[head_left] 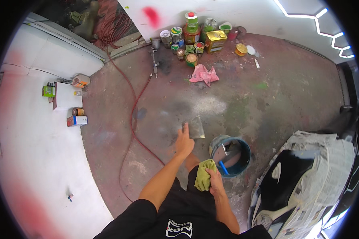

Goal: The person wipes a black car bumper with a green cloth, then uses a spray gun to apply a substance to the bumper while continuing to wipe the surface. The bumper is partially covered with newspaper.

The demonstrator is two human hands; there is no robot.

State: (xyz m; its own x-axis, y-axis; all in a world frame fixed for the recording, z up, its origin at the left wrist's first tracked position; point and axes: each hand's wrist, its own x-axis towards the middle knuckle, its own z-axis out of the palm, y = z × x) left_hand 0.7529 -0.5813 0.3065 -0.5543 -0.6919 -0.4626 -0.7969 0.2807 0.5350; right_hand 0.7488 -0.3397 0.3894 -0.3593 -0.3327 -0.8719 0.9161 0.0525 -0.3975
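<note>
My left hand [184, 142] reaches out over the floor, its index finger stretched along a thin, flat, greyish rectangular sheet [197, 128]. The sheet seems pinched between that finger and the thumb; its exact kind I cannot tell. Near my knee, my right hand [216, 181] is closed round a crumpled yellow-green cloth [204, 177]. Just right of both hands stands a dark blue-green bucket [249, 157] holding murky liquid. A tool with a blue handle [223, 167] leans inside it. A pale round container [214, 142] is partly hidden behind the bucket.
Paint cans [192, 36] crowd the far wall, with a pink cloth [204, 74] before them. A spray gun [154, 63] and red hose [132, 115] lie to the left. At the right stands a black panel [287, 175] masked with newspaper [331, 171]. Boxes [76, 121] line the left wall.
</note>
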